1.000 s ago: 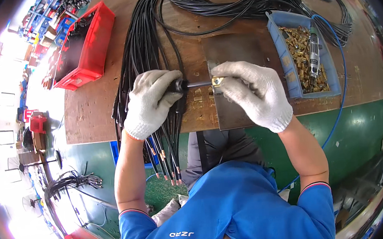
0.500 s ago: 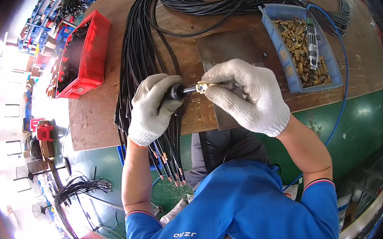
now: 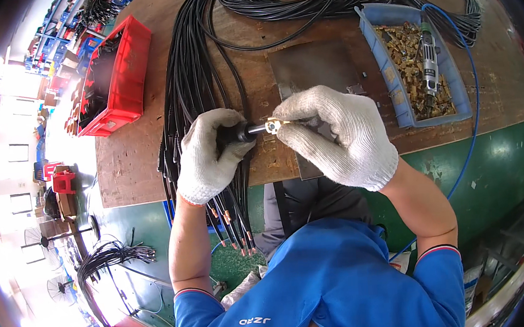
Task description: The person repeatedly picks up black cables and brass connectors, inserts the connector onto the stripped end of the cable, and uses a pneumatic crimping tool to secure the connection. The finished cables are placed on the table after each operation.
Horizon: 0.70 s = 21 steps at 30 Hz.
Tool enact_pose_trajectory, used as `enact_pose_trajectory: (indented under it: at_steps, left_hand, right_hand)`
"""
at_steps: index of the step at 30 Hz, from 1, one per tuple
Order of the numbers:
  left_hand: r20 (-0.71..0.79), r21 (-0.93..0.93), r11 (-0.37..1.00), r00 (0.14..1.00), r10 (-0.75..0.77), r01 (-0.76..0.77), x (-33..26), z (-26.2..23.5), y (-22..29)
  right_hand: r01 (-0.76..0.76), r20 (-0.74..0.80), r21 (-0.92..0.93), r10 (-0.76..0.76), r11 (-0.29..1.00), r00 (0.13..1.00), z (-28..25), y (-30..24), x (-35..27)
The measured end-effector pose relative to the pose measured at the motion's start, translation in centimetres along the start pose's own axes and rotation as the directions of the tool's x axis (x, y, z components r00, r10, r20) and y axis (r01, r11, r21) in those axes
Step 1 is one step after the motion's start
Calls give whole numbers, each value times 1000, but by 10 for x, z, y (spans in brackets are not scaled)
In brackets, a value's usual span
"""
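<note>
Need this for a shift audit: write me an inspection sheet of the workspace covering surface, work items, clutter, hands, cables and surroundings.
Surface: brown table, worn in places; dark flat plate lying on it.
Work items: brass-coloured fitting at the end of the metal shaft of a black-handled tool.
Clutter: small loose bits by the plate; power tool lying in a blue bin of brass-coloured pieces.
Hands: left hand grips the black handle; right hand pinches the fitting; both gloved.
Cables: black cables across the table, some copper-coloured ends overhanging its near edge; blue hose over the edge too.
Surroundings: green floor; red crate at left.
</note>
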<state>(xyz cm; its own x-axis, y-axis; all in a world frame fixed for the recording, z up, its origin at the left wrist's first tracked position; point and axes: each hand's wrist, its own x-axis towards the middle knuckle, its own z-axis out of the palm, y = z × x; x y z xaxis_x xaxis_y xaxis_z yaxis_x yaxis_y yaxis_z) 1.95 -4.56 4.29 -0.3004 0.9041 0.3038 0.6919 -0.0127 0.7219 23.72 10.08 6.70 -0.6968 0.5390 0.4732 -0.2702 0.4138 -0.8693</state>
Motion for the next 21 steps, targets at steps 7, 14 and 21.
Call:
enact_pose_trajectory:
  at_steps: [7, 14, 21]
  left_hand:
    - [87, 291, 945, 988, 128, -148, 17, -7, 23]
    - [172, 290, 947, 981, 90, -137, 11, -18, 16]
    - [212, 171, 942, 944, 251, -289, 13, -19, 14]
  right_hand:
    - [31, -27, 22, -31, 999, 999, 4, 1, -9]
    - [-10, 15, 20, 10, 1000, 1000, 5, -3, -13]
    - [-41, 22, 38, 40, 998, 999, 8, -2, -16]
